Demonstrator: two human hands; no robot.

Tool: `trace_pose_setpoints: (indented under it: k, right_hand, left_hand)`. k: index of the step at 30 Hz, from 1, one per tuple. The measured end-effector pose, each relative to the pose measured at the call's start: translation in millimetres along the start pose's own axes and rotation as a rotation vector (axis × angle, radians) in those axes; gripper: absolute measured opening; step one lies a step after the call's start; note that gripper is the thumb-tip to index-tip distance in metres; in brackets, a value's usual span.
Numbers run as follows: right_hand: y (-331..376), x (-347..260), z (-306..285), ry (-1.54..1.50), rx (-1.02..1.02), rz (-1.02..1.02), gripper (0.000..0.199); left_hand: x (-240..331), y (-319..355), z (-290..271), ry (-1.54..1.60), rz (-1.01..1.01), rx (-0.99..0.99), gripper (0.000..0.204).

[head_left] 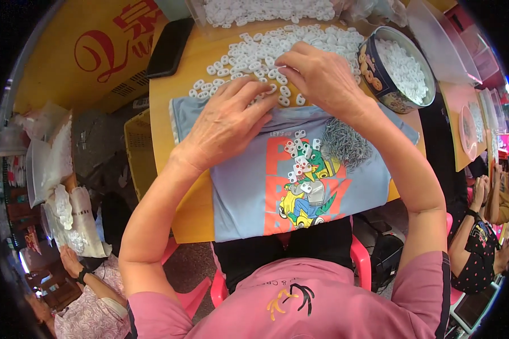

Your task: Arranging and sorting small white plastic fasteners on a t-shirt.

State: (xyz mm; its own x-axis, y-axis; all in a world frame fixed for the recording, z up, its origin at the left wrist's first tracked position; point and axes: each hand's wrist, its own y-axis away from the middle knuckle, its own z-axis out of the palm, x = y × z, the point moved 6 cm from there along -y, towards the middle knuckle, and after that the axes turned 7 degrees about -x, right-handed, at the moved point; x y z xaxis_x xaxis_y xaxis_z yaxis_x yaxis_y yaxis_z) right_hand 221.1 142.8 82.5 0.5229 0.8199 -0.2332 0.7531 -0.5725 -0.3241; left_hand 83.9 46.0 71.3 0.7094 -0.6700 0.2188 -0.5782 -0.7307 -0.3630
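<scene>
Both my hands work at the near edge of a heap of small white oval plastic pieces with two holes (288, 44). My left hand (229, 116) is curled low over the pieces, beside the folded top of a light blue T-shirt (237, 186); what its fingertips hold is hidden. Farther right, my right hand (328, 79) has thumb and forefinger pinched together above the heap, on something too small to make out. On the shirt lie a pile of thin grey metal pins or nails (346, 144) and several loose white pieces (301, 152).
A round dark blue tin (379, 79) filled with white pieces stands at the right. A clear bin (201, 17) of them stands behind the heap. A black phone (171, 48) lies at the far left of the yellow table (195, 217). Other people sit at both sides.
</scene>
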Motion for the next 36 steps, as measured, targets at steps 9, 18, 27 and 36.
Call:
trace_pose_setpoints:
  k: [9,18,27,36]
  right_hand:
    - [9,8,13,0.147,-0.113,-0.014,0.011]
    - [26,25,-23,0.005,0.052,0.031,0.015]
    - [28,27,-4,0.053,-0.09,0.048,0.012]
    - [22,27,7,0.196,-0.147,0.129,0.016]
  left_hand:
    - [-5,1,8,0.049,-0.067,-0.022,0.031]
    - [-4,-19,8,0.121,-0.017,0.136,0.023]
    - [-17,-24,17,0.185,0.064,-0.08,0.019]
    - [-16,-38,19,0.17,0.183,-0.268,0.03]
